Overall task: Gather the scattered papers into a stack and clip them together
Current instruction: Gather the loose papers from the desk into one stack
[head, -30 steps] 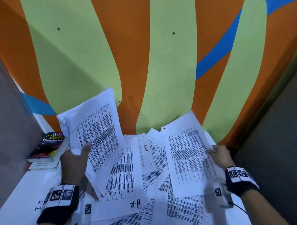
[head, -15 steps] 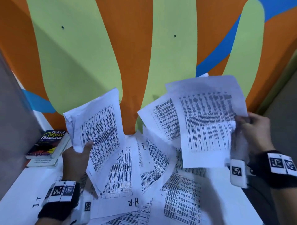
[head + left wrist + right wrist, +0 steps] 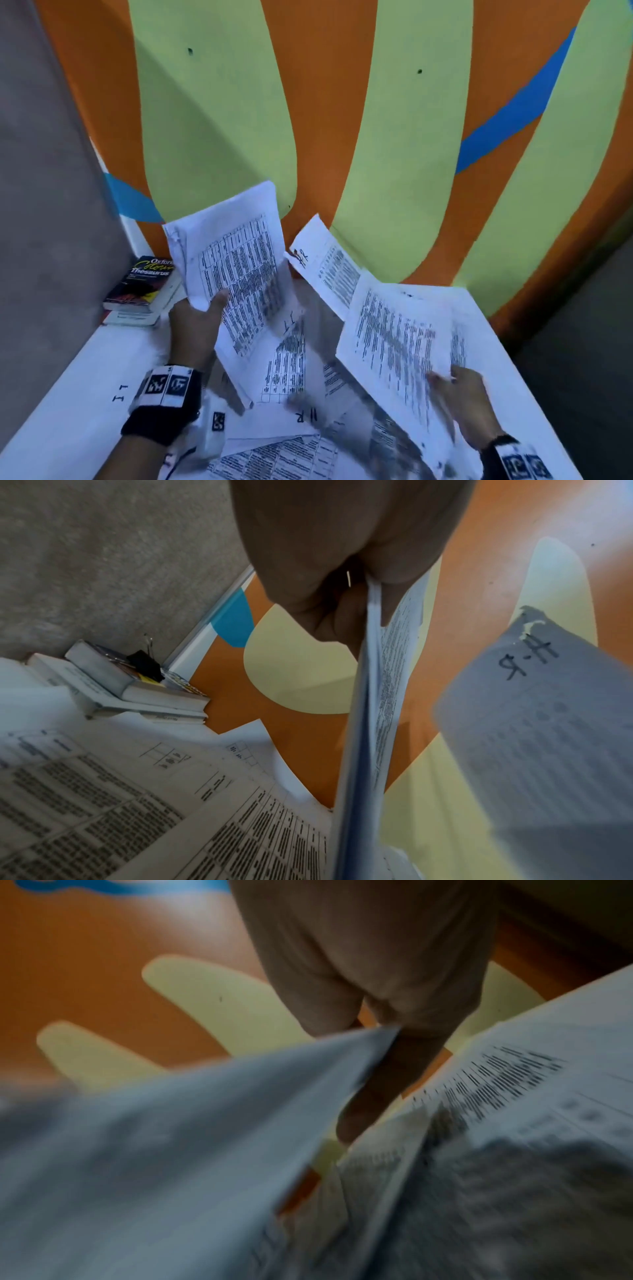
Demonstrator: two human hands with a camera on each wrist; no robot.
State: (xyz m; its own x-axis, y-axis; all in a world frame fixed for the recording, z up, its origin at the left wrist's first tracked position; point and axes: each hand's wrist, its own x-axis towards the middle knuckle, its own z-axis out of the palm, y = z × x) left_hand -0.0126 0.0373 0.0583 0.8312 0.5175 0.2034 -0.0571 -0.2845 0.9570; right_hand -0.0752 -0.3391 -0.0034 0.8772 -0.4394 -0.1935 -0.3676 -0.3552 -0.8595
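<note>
White desk (image 3: 68, 394) carries scattered printed papers (image 3: 287, 363); left of them, stacked books (image 3: 144, 291) bearing a black binder clip (image 3: 143, 665).

My right hand (image 3: 459, 404) is smeared with motion in the head view, its wrist cut off by the bottom edge; the sheets (image 3: 394, 346) it holds are blurred too, their print unreadable; in the right wrist view those sheets (image 3: 171, 1150) are a grey smear and cover whatever lies below; my left hand (image 3: 195, 329) hides its fingers behind its bundle (image 3: 239, 274); the binder clip (image 3: 143, 664) on the books (image 3: 113, 688) is small and soft; the thesaurus (image 3: 144, 284) is partly covered by that bundle.
</note>
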